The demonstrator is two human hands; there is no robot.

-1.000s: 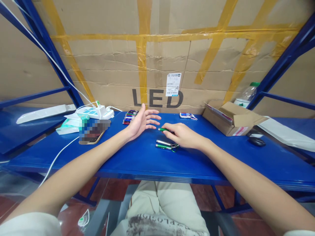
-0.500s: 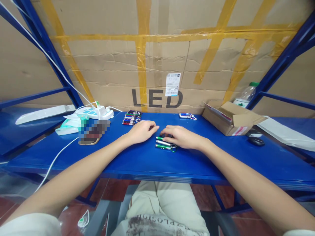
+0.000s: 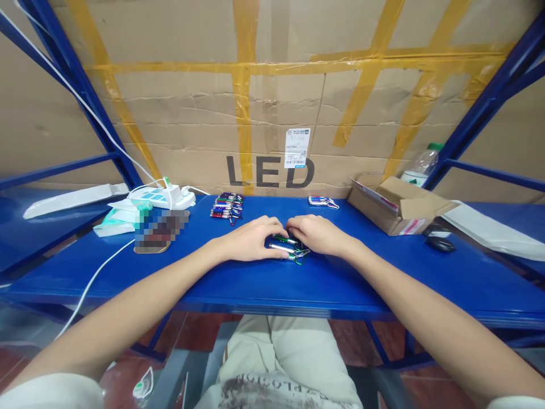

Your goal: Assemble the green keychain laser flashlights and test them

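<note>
Three slim metal pen-like flashlights with carabiner clips lie side by side on the blue table (image 3: 251,284). One green flashlight (image 3: 284,240) is uppermost, a silver flashlight (image 3: 281,248) sits below it, and another, mostly covered by my thumb, shows a green carabiner (image 3: 300,261). My left hand (image 3: 251,240) curves around their left ends, fingers above and thumb below. At their right side, my right hand (image 3: 317,234) has its fingers curled together near the top flashlight's clip end; its palm side is hidden.
Behind lie a row of coloured flashlights (image 3: 227,207) and a smaller bundle (image 3: 322,201). To the right are an open cardboard box (image 3: 398,204), a black mouse (image 3: 440,244) and a bottle (image 3: 426,162). Leftward are a power strip (image 3: 170,197) and a blurred phone-like object (image 3: 162,232).
My left hand has moved right and down onto the left ends of the flashlights, thumb and fingers around them. My right hand has shifted slightly right, its fingers more curled.
</note>
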